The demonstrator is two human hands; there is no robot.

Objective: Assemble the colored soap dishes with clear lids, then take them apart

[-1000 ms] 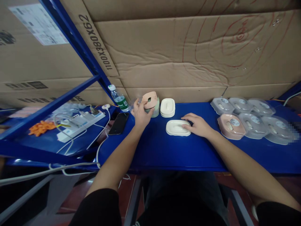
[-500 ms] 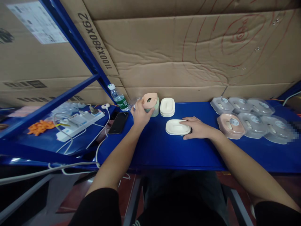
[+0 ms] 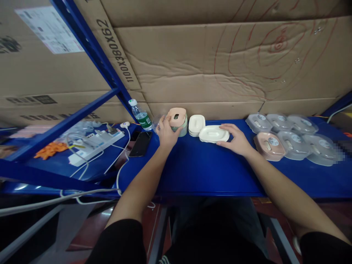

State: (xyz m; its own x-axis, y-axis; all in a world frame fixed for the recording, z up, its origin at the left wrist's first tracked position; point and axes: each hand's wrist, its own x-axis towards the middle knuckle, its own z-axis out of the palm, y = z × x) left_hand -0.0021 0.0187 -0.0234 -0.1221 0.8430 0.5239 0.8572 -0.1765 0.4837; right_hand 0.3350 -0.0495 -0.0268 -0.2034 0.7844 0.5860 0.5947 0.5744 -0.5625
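Note:
My left hand (image 3: 168,134) has its fingers and thumb around a pink lid (image 3: 177,116) with an oval hole, which lies on top of a pale green stack (image 3: 183,129). Thumb on one side and fingers on the other, my right hand (image 3: 236,139) grips the right end of an oval white lid (image 3: 214,134). This white lid looks slightly tilted, its left end close against a short stack of white lids (image 3: 196,124). I cannot tell whether it is one piece or several nested together.
At the right stand several clear-covered containers (image 3: 295,145), one of them pink (image 3: 271,146). Left of my hands are a water bottle (image 3: 143,119), a phone (image 3: 140,143), a power strip (image 3: 93,146) with cables, and orange pieces (image 3: 51,149). Cardboard (image 3: 176,66) backs the blue table (image 3: 206,176).
My right hand has pushed the oval white lid away from me, toward the back of the table and up beside the white stack. My left hand stays at the pink lid.

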